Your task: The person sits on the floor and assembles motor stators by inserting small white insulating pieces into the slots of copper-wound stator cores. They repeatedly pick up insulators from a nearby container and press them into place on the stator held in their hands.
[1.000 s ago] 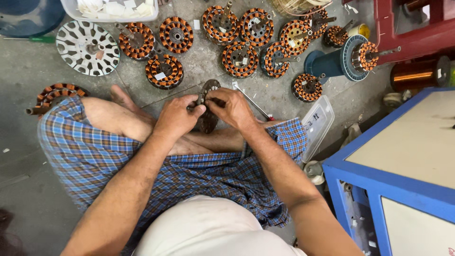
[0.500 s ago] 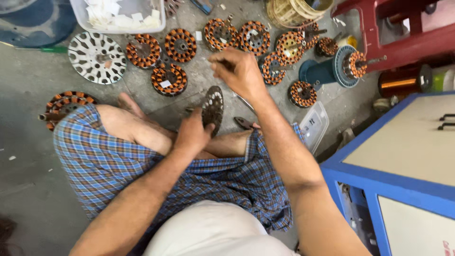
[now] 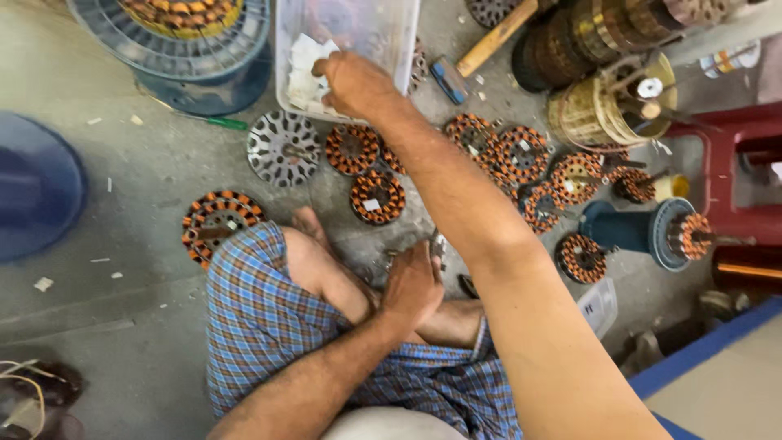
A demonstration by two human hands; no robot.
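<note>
Item: clear plastic tub (image 3: 391, 49) on the grey concrete floor (image 3: 138, 204), holding white paper slips (image 3: 305, 69). I see my right hand (image 3: 354, 81) reaching over its near rim, fingers curled down onto the slips; whether they pinch one I cannot tell.

Item: bare silver slotted steel stator disc (image 3: 283, 148), just below and left of that hand, flat on the floor.

Item: copper-wound round stators with orange insulation, one (image 3: 353, 149) directly under the right wrist, another with a white tag (image 3: 377, 197) nearer my knee, and a cluster (image 3: 521, 159) to the right of the forearm. A further one (image 3: 218, 224) lies well left, touching the edge of my blue checked cloth (image 3: 261, 318).

Item: wooden-handled hammer (image 3: 481, 50), just right of the tub.

Item: green-handled screwdriver (image 3: 216, 121), left of the tub, near a wire spool frame (image 3: 175, 49).

Item: blue spool (image 3: 635, 232) and woven cane basket (image 3: 603, 110), far right of the arm.

Item: my left hand (image 3: 414, 285), low by my crossed legs, closed around a dark metal stator piece (image 3: 437, 244) of which only an edge shows past the fingers. My right forearm crosses above it and hides part of the floor beyond.
</note>
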